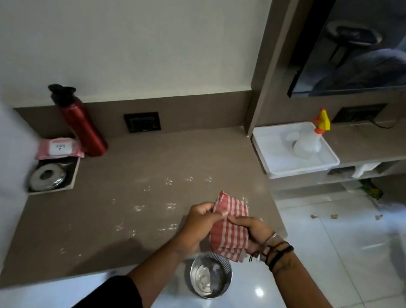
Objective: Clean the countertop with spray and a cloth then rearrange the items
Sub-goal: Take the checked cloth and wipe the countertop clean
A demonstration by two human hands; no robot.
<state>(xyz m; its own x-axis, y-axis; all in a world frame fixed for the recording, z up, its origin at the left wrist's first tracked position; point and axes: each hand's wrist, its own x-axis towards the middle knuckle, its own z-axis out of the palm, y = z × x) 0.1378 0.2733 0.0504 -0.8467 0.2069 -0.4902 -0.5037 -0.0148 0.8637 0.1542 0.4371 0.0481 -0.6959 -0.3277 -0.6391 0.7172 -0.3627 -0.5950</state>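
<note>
While the counter (121,168) carries scattered pale droplets across its middle, the items sit crowded at its far left, which I judge keeps the wiping area free: a round steel lid (47,177) in a shallow square tray (73,175) at the left edge, a pink wipes pack (60,149) resting on the tray's back rim, and a red bottle (83,125) with a black cap standing just beside the pack against the back ledge. A wall socket (142,122) sits further right on the ledge, apart from everything. Droplets run in a band from near the front edge up toward the right rear; likely spray already applied, wiping not yet done. Both hands are at the front right corner, above the counter edge. Left hand (198,227) pinches the folded red-checked cloth (230,229) at its left side, thumb on top; right hand (251,231) closes on the cloth's right side, fingers curled over it. The two-handed hold looks like folding or squaring the cloth into a pad before wiping. Below the hands, on the floor, a steel bowl (210,276) stands; contents unclear. Right of the counter, on a lower shelf, the spray bottle (310,140) stands upright in a white tub (274,158), well apart from the hands, so parked out of the wipe path.
</note>
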